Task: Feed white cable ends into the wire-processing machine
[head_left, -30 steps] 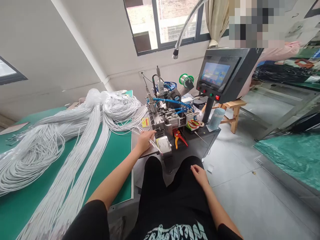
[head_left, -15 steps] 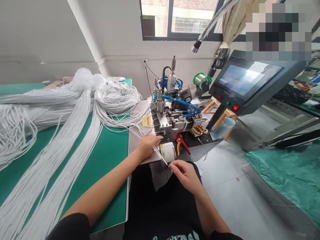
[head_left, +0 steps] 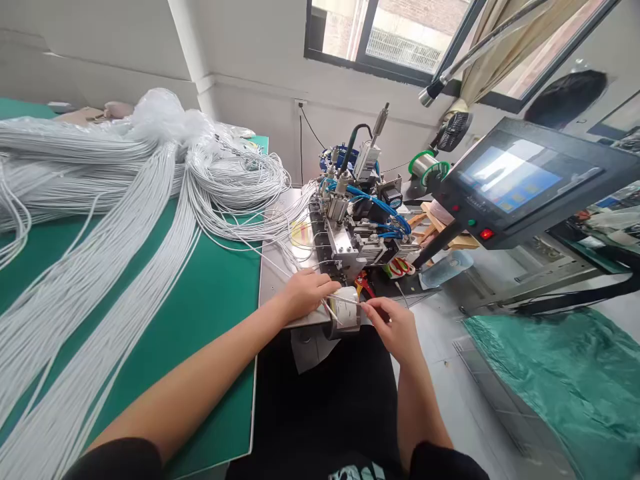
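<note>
My left hand (head_left: pixel 309 295) rests at the front of the small bench machine (head_left: pixel 345 240), its fingers closed around thin white cables. From it one white cable (head_left: pixel 347 300) runs almost level to my right hand (head_left: pixel 394 328), whose thumb and forefinger pinch the end. A second loose cable end slants down below my left hand. Directly behind and under the cable is a roll with a white label (head_left: pixel 346 315), at the bench's front edge. Red-handled pliers (head_left: pixel 365 285) lie just past the roll, partly covered.
Large bundles of white cable (head_left: pixel 150 183) cover much of the green table (head_left: pixel 225 360) to the left. On the right stand a control screen (head_left: pixel 520 177), a wire spool (head_left: pixel 424 167) and a clear bottle (head_left: pixel 447 268). A person's head (head_left: pixel 567 97) shows behind the screen.
My right hand has risen and moved slightly right, bringing the pinched cable from a steep downward slant to nearly level. My left hand stays by the machine. The head view has turned and tilted.
</note>
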### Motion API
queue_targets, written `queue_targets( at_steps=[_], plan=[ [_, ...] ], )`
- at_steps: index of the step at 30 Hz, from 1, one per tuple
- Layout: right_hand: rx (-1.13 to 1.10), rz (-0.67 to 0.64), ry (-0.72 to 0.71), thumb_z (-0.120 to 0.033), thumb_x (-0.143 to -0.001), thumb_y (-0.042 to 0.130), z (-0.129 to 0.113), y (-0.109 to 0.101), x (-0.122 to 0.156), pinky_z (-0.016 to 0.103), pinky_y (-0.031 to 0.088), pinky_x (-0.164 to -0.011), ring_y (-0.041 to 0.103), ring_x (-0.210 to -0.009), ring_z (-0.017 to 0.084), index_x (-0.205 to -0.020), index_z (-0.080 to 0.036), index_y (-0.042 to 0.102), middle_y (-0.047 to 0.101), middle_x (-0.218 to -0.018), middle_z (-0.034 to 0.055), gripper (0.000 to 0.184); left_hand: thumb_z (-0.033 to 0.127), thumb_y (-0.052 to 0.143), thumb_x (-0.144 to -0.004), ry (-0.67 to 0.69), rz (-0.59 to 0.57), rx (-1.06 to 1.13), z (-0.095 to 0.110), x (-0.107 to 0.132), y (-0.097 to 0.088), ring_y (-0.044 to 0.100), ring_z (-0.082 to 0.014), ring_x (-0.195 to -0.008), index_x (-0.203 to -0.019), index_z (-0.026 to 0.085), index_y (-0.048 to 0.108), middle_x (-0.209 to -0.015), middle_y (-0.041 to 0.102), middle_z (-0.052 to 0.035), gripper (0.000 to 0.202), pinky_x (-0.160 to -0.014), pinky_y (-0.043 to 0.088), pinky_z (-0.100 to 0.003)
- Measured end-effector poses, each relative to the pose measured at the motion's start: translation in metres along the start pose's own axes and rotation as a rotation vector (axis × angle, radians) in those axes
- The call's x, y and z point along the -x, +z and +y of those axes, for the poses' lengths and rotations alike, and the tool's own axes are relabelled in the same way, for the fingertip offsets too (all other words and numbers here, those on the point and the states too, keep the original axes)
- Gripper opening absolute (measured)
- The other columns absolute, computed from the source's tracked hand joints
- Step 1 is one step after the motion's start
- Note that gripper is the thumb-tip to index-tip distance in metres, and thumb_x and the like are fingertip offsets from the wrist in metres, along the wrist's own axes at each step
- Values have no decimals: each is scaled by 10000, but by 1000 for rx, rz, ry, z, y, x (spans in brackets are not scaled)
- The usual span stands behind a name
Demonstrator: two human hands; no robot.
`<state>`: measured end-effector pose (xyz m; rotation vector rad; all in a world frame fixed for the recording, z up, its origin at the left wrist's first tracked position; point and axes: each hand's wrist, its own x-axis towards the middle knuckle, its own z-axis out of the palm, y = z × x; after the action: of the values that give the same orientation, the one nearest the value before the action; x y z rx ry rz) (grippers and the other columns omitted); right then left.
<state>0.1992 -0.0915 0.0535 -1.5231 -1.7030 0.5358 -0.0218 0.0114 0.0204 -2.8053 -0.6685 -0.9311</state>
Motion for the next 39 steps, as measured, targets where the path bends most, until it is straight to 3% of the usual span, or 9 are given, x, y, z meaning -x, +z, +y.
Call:
queue_targets(
  at_steps=[8,14,20,24,30,39],
  plan=[
    [-299,81,21,-442,-866,591,17,23,-45,252,406,-586,513,-626,160,-831,-180,607,582,-723,14,265,299,512,-916,-44,169,-17,5,1,-3,595,-107,-578,-1086,204,566,-659,654,31,203,-632,398,-262],
    [-519,144,65,-493,-872,558,15,43,-62,232,331,-501,392,-534,126,-818,-197,550,440,-631,-34,301,222,473,-928,-137,225,-11,6,-2,-3,608,-103,-605,-981,193,607,-673,656,20,147,-632,409,-252],
    [-544,122,21,-495,-902,511,11,51,-71,235,314,-487,351,-514,115,-784,-192,513,409,-632,-27,326,181,414,-926,-112,141,23,4,-2,0,607,-120,-684,-1012,196,605,-767,664,-11,210,-651,412,-265],
    [-381,69,-15,-458,-902,514,20,42,-75,243,359,-533,426,-568,134,-821,-181,548,490,-673,-3,291,109,411,-883,-185,114,-33,2,-2,2,593,-147,-752,-1014,203,617,-820,661,-33,262,-724,400,-304],
    [-122,-42,-68,-396,-884,498,36,32,-76,250,356,-589,465,-610,153,-759,-178,553,519,-670,-5,257,-3,437,-764,-219,-95,-142,5,-4,0,553,-200,-848,-1170,258,566,-826,638,-30,499,-877,320,-396],
    [-441,-146,95,-441,-779,532,61,53,-83,227,338,-560,401,-586,129,-681,-188,477,422,-631,-39,276,53,464,-793,-229,-228,-191,10,-8,3,541,-224,-860,-1235,304,527,-834,611,-39,512,-944,260,-468]
  ],
)
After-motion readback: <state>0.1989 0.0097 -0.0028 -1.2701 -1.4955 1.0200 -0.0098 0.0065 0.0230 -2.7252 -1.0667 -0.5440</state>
